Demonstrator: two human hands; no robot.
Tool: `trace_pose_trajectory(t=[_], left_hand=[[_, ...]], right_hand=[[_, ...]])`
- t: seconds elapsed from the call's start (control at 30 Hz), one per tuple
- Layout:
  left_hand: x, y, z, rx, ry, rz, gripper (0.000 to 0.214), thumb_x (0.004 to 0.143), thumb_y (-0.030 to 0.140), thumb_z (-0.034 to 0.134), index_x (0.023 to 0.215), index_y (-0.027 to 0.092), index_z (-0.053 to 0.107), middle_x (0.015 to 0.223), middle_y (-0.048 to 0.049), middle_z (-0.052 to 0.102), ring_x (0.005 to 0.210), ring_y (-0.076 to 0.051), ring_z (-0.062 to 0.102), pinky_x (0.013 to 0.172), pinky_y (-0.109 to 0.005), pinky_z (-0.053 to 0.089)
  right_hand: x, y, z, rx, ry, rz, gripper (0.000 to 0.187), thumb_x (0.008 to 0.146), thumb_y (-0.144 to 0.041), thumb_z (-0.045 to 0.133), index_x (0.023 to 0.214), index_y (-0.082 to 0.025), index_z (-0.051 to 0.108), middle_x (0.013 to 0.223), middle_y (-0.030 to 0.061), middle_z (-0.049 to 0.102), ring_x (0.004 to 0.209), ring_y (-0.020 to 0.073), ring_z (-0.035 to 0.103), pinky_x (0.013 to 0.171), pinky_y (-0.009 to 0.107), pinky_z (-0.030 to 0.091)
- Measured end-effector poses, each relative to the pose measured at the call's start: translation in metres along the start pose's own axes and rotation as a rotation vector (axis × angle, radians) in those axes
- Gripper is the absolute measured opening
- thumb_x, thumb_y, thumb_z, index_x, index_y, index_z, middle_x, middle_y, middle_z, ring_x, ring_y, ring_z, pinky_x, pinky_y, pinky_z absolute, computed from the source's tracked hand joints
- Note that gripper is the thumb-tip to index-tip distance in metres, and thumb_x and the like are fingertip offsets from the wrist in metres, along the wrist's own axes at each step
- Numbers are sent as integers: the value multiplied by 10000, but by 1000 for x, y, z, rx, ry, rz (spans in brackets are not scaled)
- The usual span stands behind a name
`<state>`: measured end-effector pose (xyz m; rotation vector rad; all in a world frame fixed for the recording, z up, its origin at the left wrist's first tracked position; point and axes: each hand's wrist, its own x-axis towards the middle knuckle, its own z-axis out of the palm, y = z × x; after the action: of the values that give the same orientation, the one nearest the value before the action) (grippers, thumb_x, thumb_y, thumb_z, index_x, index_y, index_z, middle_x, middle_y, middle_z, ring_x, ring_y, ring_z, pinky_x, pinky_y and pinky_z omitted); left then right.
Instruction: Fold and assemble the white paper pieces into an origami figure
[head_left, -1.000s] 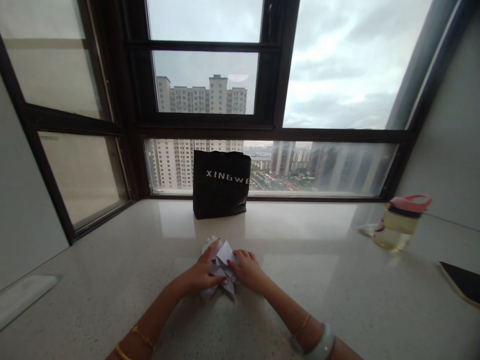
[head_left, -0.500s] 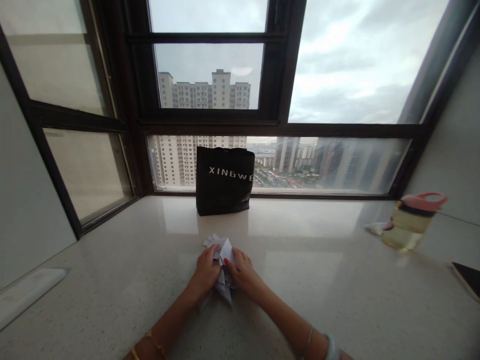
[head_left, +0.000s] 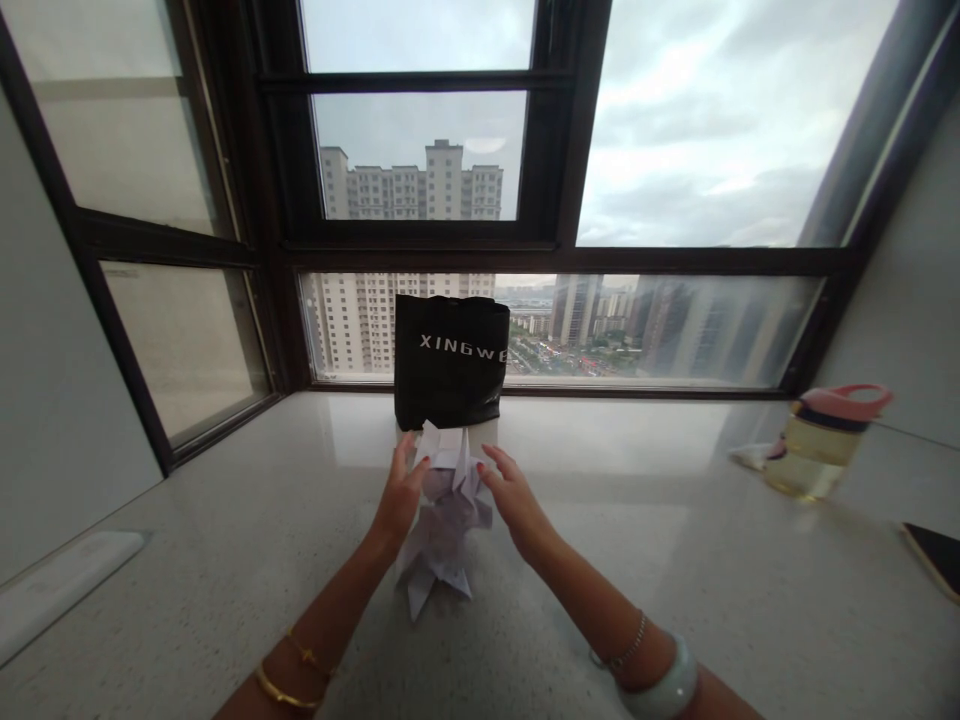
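Observation:
A loose heap of creased, folded white paper (head_left: pixel 448 515) lies on the pale counter in front of me. Its upper pieces stand up in points and rise in front of the black bag. My left hand (head_left: pixel 397 500) is at the left side of the heap, fingers apart, thumb tip close to or touching the paper. On the other side, my right hand (head_left: pixel 519 505) is spread as well, its thumb beside the paper's right edge. Neither hand is closed round a piece.
A black bag (head_left: pixel 448 380) with white lettering stands behind the paper, near the window. At the right are a bottle (head_left: pixel 817 450) with a pink lid and a dark flat object (head_left: pixel 934 555). A white flat piece (head_left: pixel 71 590) lies on the speckled counter (head_left: pixel 675 600) at the left.
Both hands have opened and moved apart, letting go of the paper between them. The paper heap now looks taller and more spread, reaching up toward the bag.

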<state>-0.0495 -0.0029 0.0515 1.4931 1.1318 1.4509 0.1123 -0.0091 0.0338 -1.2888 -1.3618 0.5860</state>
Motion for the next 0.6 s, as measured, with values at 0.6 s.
trace_pose_trajectory(t=[0.6], left_hand=[[-13,3,48,-118,-76,-67,380,826,247,344,1174,146,458,1254,-94,486,1139,-189,457,969,-311,338]], right_hand=[[-1,-15,42,65,-50,-32,480,842,-411,308,1263,-193,390,1190,82,532,1121,207,466,934,362,375]])
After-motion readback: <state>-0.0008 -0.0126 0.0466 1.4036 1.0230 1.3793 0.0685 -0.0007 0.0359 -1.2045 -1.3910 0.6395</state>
